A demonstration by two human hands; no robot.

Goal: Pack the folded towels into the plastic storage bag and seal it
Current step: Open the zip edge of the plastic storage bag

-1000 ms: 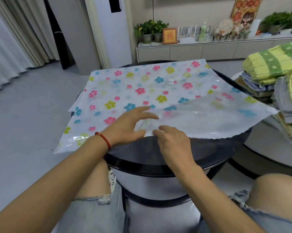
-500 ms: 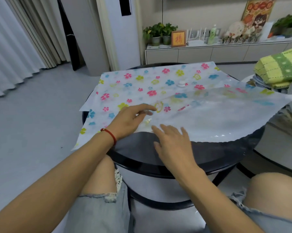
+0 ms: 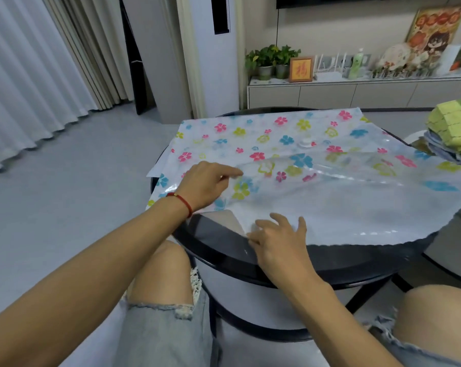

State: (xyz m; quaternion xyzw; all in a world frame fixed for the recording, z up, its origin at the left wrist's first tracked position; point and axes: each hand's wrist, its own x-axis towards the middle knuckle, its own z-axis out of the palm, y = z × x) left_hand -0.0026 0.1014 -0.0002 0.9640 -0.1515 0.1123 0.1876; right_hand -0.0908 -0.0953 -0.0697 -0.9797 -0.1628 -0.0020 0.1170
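Worktop: round, dark, glossy top, dark rim toward the viewer; person seated at it, knees in frayed denim shorts showing below the rim.

Plastic storage bag: white with pink, blue and yellow flower print, spread flat over most of the worktop. Its far and left edges hang past the rim. Upper layer is clear film, lifted and rippled along the near right part, catching glare. Near edge is wavy and lies on the worktop just inside the rim.

Stack of folded towels: at the right frame edge, beside the bag's right corner, on a separate pale surface. Top towel yellow-green check, grey-blue ones under it. Partly cut off by the frame.

Left hand: on the bag's left portion, palm down, forefinger extended across the print, other fingers loosely curled. Fingers released, holding nothing; contact is a touch on the film. Red cord bracelet at the wrist.

Right hand: at the bag's near left corner, fingers spread and slack on the film, thumb side at the corner edge. Whether the thumb pinches the film, I cannot tell.

Valve cap: small white round disc on the bag, toward the far side, right of centre.
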